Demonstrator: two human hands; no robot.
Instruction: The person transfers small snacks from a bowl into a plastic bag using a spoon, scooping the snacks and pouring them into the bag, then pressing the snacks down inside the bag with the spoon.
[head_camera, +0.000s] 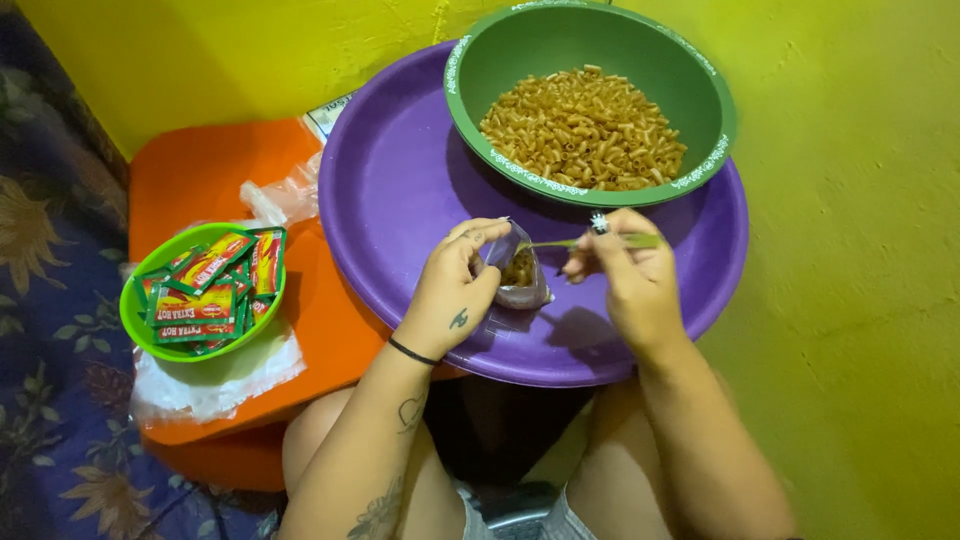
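Left hand (455, 290): closed on a small clear bag (520, 275), pinching its mouth open above the near part of the purple tray (400, 190); some pasta already sits inside.
Right hand (625, 275): fingers closed on a green spoon (585, 242), its tip at the bag's mouth.
Green bowl (700, 110): far side of the tray, heaped with pasta (585, 130).
Small green bowl (135, 300): left, on an orange surface (200, 170), full of red sachets (195, 300), with clear plastic under it.
Handling note: the fill likely goes best with the mouth held wide and upright, the spoon tipped well inside, and the bag kept over the tray to catch spills.
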